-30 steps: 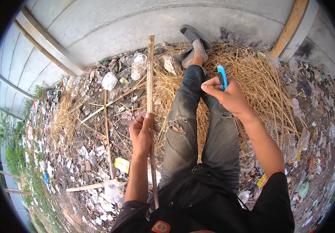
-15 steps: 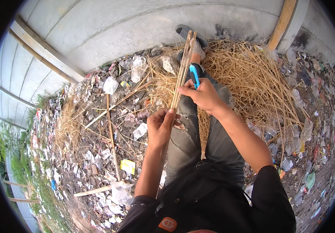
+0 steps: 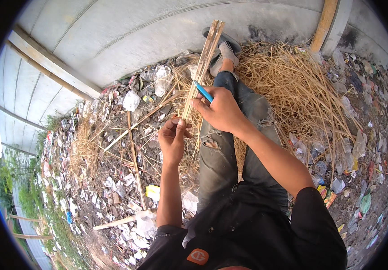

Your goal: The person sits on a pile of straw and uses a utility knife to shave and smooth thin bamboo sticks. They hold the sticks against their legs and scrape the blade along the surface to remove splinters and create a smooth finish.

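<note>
- Bamboo strips, a thin pale bundle, slant from the lower left up to the right, over the person's outstretched legs, their top end near the sandalled foot by the grey concrete wall.
- Left of them, the ground is strewn with litter: scraps of plastic, paper and loose sticks.
- Left hand takes the lower end of the strips; its grip is clamped on them, thumb and fingertips pinched together.
- Right hand sits just above, its grip closed around a blue-handled tool, whose tip lies against the strips; I cannot tell the blade itself.
- Grey torn trousers run under both hands.
- Farther right, a heap of dry straw spreads beside the legs, with more litter beyond it.
</note>
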Available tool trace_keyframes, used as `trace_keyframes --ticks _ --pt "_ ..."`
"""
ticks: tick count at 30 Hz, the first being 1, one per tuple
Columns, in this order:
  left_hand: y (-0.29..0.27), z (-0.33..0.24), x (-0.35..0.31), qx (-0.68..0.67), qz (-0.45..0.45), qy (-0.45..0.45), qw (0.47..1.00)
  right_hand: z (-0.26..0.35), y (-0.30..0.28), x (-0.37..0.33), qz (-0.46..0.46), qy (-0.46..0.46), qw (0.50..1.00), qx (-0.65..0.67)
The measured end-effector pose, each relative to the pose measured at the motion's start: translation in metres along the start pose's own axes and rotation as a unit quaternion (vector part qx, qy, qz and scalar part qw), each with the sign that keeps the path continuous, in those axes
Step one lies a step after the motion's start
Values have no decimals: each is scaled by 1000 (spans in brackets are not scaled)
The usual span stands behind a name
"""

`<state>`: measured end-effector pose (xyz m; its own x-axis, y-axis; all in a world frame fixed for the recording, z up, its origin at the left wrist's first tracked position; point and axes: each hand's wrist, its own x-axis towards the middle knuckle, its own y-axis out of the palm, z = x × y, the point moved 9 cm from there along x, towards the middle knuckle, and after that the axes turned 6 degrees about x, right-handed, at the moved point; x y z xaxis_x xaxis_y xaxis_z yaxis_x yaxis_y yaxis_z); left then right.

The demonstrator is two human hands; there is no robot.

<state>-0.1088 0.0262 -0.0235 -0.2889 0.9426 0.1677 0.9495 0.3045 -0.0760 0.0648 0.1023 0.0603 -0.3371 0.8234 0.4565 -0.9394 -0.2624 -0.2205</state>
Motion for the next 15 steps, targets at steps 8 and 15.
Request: trace_keyframes --ticks 8,15 --pt "-31 -71 -3 23 -79 89 993 72 -27 20 -11 -93 987 -133" --pt "-18 -87 -6 -15 -65 76 995 70 -18 17 86 -10 996 -17"
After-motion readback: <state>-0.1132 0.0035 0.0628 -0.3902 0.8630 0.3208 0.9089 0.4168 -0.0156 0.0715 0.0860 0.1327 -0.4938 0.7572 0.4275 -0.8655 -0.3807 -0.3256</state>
